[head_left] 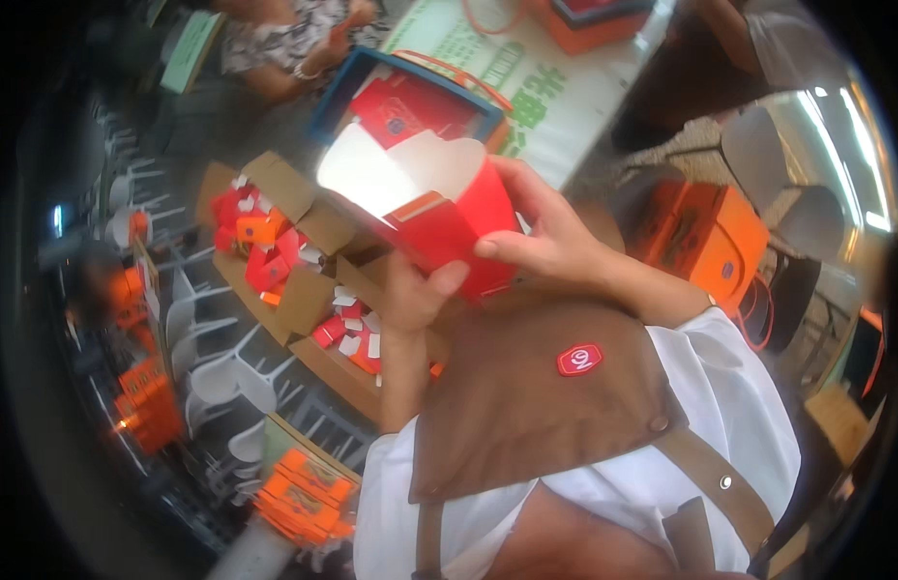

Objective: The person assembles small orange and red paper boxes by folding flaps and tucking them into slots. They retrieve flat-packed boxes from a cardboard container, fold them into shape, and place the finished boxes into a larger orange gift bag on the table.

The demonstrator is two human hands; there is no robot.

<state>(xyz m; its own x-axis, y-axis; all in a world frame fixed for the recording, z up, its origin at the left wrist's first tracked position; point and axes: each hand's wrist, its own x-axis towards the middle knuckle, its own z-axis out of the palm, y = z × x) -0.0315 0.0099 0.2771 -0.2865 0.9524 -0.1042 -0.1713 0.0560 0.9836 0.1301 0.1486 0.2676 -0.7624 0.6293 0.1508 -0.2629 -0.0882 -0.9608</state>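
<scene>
Both hands grasp the red paper box [439,208] at centre — left hand [415,295] under its 6 o'clock corner, right hand [545,237] at 3 o'clock. Likely light, crushable — hold by the folded edges.

Dim workroom, white plastic chairs [217,372], cardboard boxes [304,290] of red pieces, pale table [555,106], orange cartons [700,242]
</scene>
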